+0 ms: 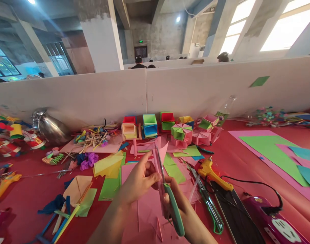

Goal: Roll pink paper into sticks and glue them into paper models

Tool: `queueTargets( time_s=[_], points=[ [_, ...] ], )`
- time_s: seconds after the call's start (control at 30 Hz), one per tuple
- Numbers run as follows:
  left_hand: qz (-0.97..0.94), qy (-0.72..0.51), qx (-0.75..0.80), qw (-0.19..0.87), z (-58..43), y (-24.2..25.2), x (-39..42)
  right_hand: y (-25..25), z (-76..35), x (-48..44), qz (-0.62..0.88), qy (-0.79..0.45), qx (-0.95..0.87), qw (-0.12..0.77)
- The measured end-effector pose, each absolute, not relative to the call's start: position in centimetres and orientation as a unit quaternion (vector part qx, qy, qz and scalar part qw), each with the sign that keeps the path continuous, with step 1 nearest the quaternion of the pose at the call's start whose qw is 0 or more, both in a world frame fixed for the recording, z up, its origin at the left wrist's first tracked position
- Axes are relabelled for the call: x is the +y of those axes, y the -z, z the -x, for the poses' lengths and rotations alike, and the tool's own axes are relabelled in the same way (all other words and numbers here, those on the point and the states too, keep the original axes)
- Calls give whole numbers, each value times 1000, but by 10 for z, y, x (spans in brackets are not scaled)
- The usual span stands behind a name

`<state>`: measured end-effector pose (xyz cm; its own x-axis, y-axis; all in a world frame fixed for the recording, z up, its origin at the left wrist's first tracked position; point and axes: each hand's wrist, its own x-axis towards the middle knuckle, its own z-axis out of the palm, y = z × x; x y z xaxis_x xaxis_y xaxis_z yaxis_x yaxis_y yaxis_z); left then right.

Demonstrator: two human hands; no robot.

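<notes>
Probably light, limp, easily creased: pink paper [157,162], above the tabletop [229,156], along the blades of green-handled scissors [173,205]; left hand [144,176] pinches it thumb-to-fingers, right hand [184,200] curls round the handles; best held lightly, by its edge.

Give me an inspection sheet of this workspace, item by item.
Surface: red table, heavily covered with coloured paper and scraps.
Job's things: pink paper and green-handled scissors, blades against the paper.
Clutter: folded paper boxes, wooden sticks, metal jug, bottle, cutter knife, yellow glue gun.
Left hand: holds the pink paper in its fingers.
Right hand: grips the scissors.
Cables: black cable on the right, plugged into a purple power socket.
Surroundings: white partition behind the table; people's heads visible beyond.
</notes>
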<state>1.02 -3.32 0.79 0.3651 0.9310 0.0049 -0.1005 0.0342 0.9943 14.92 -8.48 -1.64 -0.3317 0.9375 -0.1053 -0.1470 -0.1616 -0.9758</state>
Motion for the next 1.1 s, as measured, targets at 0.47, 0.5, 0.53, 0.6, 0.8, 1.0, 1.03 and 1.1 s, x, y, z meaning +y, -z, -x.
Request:
queueTargets(
  time_s=[0.47, 0.5, 0.53, 0.6, 0.8, 1.0, 1.03, 1.1],
  points=[
    [-508, -506, 410, 564, 19, -7, -17, 74, -150, -83, 676, -184, -696, 157],
    [-506, -509, 414, 560, 21, -7, -19, 75, -147, -86, 675, -174, -701, 151],
    [-504, -512, 418, 555, 22, -6, -20, 74, -143, -89, 671, -159, -710, 145],
    [-501, -518, 427, 546, 23, -4, -23, 68, -140, -93, 652, -132, -733, 145],
    [-478, -530, 440, 545, 29, 8, -32, 46, -162, -91, 595, -140, -763, 211],
    [-453, -519, 424, 588, 19, 9, -48, 32, -179, -87, 534, -233, -742, 332],
    [-454, -511, 421, 596, 15, 8, -50, 29, -177, -86, 522, -234, -737, 359],
    [-457, -499, 415, 609, 8, 5, -54, 21, -171, -85, 499, -230, -730, 406]
  ],
)
